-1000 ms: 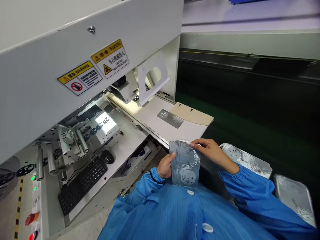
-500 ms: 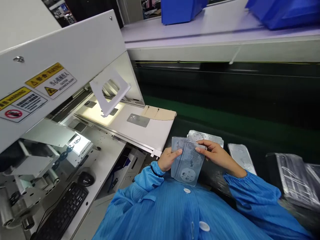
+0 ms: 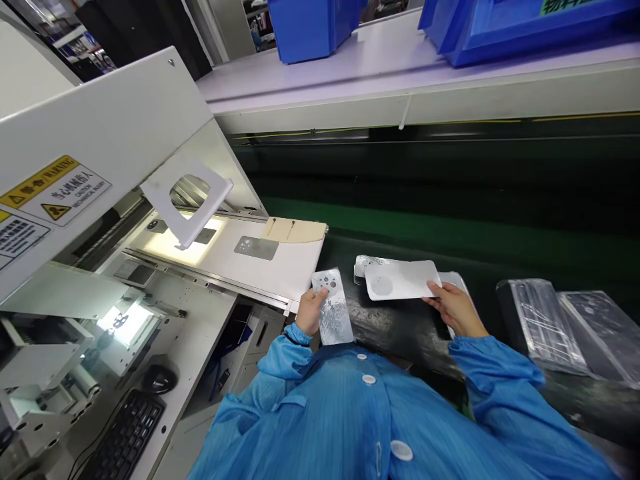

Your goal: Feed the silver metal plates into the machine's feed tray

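Observation:
My left hand point(image 3: 311, 311) grips a silvery phone back-cover sheet point(image 3: 336, 317) by its left edge, thumb on top near its camera holes. The sheet stands upright in front of my blue smock; whether it is one layer or several I cannot tell. My right hand point(image 3: 456, 308) pinches the right end of a white phone back-cover sheet point(image 3: 400, 279), which has a faint round camera area at its left. This white sheet is over a stack of similar shiny pieces point(image 3: 361, 265), hiding most of it. Another pale piece point(image 3: 456, 280) lies partly behind my right hand.
A machine point(image 3: 125, 127) with warning labels and a white feed table point(image 3: 300, 267) stands at left; a grey cover sheet point(image 3: 257, 247) lies there. Plastic-wrapped stacks point(image 3: 547, 323) are at right on the dark belt point(image 3: 390, 327). Blue bins point(image 3: 310, 30) sit on the shelf above.
My hands have moved apart; both held a fan of bluish sheets together before. The right hand has moved right with a white sheet, while the left keeps a silvery one. My view has shifted right.

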Available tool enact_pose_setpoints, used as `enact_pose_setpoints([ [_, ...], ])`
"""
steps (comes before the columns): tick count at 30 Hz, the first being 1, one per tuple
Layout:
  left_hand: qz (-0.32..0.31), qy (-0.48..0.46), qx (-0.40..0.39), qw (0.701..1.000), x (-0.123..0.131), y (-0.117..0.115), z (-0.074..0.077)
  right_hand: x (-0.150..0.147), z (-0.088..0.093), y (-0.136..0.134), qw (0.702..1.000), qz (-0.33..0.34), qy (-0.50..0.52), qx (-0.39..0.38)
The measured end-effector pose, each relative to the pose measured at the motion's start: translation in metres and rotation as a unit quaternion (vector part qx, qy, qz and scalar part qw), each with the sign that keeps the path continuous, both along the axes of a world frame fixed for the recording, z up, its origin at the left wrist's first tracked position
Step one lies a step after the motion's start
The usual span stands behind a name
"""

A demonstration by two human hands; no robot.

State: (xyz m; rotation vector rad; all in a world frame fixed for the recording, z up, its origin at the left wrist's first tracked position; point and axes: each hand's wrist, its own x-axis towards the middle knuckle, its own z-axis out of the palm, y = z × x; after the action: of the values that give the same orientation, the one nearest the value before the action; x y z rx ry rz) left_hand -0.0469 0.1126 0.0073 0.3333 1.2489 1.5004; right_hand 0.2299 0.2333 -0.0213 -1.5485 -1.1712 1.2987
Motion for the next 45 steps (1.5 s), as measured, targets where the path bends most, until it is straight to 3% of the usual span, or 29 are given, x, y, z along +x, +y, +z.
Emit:
enact_pose_setpoints([
  [4, -0.014, 0.000, -0.007, 1.000, 0.005, -0.005, -0.006, -0.022, -0.022, 0.003, 0.996, -0.005, -0.076, -0.039],
  [8, -0.001, 0.011, 0.000, 1.000, 0.012, -0.005, -0.006, -0.028, -0.026, 0.013, 0.978, 0.010, -0.193, -0.079],
  [10, 0.004, 0.013, 0.006, 1.000, 0.013, -0.004, -0.005, -0.025, -0.021, 0.020, 0.963, 0.011, -0.254, -0.085],
  [13, 0.003, 0.016, 0.018, 1.000, 0.015, -0.003, -0.002, -0.024, -0.004, 0.018, 0.918, 0.019, -0.392, -0.063],
  [15, -0.001, 0.018, 0.027, 0.999, 0.017, -0.002, 0.000, -0.032, 0.010, 0.000, 0.904, 0.083, -0.419, -0.026],
  [16, -0.001, 0.020, 0.034, 0.999, 0.019, 0.000, 0.002, -0.038, 0.017, -0.013, 0.914, 0.144, -0.379, -0.012],
  [18, 0.001, 0.024, 0.055, 0.998, 0.021, 0.003, 0.005, -0.055, 0.026, -0.045, 0.932, 0.323, -0.163, -0.028],
  [20, 0.002, 0.029, 0.080, 0.996, 0.024, 0.005, 0.008, -0.071, 0.030, -0.076, 0.883, 0.456, 0.029, -0.111],
  [22, -0.005, 0.034, 0.095, 0.995, 0.029, 0.005, 0.010, -0.083, 0.029, -0.097, 0.887, 0.430, 0.111, -0.129],
  [24, -0.024, 0.036, 0.097, 0.994, 0.034, 0.004, 0.011, -0.089, 0.027, -0.105, 0.913, 0.362, 0.137, -0.124],
  [27, -0.054, 0.026, 0.091, 0.994, 0.041, 0.000, 0.011, -0.089, 0.027, -0.103, 0.937, 0.292, 0.146, -0.121],
  [33, -0.095, 0.021, 0.082, 0.992, 0.036, -0.002, 0.018, -0.081, 0.033, -0.100, 0.958, 0.224, 0.165, -0.073],
  [41, -0.030, 0.116, 0.125, 0.985, 0.013, -0.007, 0.023, -0.073, 0.037, -0.093, 0.974, 0.154, 0.162, -0.044],
  [45, -0.026, 0.087, 0.094, 0.991, 0.007, -0.011, 0.029, -0.074, 0.048, -0.091, 0.977, 0.151, 0.142, -0.045],
])
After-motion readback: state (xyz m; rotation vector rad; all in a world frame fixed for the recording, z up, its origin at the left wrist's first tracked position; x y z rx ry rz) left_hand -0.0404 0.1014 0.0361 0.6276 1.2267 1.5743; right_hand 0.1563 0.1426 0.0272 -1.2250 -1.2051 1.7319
